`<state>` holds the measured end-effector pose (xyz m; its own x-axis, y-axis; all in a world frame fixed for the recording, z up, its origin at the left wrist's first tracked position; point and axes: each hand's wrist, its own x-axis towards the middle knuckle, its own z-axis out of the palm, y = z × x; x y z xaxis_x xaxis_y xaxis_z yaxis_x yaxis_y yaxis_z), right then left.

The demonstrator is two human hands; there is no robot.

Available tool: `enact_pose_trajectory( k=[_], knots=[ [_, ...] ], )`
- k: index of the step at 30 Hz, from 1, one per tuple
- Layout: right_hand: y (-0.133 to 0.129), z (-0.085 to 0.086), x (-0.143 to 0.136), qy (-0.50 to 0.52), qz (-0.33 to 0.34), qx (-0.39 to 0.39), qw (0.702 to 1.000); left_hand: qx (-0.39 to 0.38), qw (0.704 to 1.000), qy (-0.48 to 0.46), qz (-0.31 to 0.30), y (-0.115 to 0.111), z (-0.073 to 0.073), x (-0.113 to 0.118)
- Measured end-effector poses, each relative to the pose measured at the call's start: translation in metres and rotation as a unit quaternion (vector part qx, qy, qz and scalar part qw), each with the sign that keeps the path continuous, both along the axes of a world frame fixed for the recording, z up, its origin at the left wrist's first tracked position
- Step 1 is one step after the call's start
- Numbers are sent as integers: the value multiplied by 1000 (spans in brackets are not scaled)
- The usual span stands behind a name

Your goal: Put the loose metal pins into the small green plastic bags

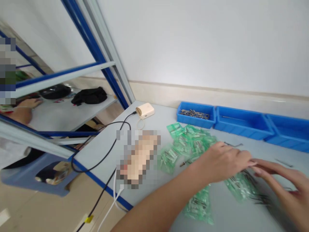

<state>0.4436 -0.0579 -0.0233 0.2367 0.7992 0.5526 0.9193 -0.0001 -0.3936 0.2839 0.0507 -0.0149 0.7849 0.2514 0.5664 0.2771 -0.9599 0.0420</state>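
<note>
My left hand (223, 162) reaches across the table, its fingers bent and closed. Its fingertips meet those of my right hand (287, 183), which is pinched together and slightly blurred. Whatever lies between the fingertips is hidden. Just below them is a green-tinted clear plastic bag (238, 186) of metal pieces; I cannot tell whether it is held. Blurred thin dark metal pieces (262, 199) show under my right hand. More filled green bags (198, 141) are heaped left of my left hand, and another bag (199, 206) lies below my left forearm.
Along the wall stand blue bins: a left bin (195, 121) with metal pins, a middle bin (243, 127) and a right bin (289, 137). A cream power bank (145, 110), black cable (109, 149) and pixelated object (140, 158) lie left. Another person's hand (30, 103) shows beyond the frame.
</note>
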Motion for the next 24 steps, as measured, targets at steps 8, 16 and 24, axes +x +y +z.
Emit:
enact_pose_trajectory(
  k=[8, 16, 24],
  knots=[
    [9, 8, -13, -60, 60, 21, 996, -1, 998, -36, 44, 5, -16, 9],
    [25, 6, -22, 33, 60, -18, 998, -98, 985, -75, 121, 20, -3, -9],
    [127, 80, -46, 61, 74, -101, 990, -268, 894, -283, 222, 55, 10, -41]
  ],
)
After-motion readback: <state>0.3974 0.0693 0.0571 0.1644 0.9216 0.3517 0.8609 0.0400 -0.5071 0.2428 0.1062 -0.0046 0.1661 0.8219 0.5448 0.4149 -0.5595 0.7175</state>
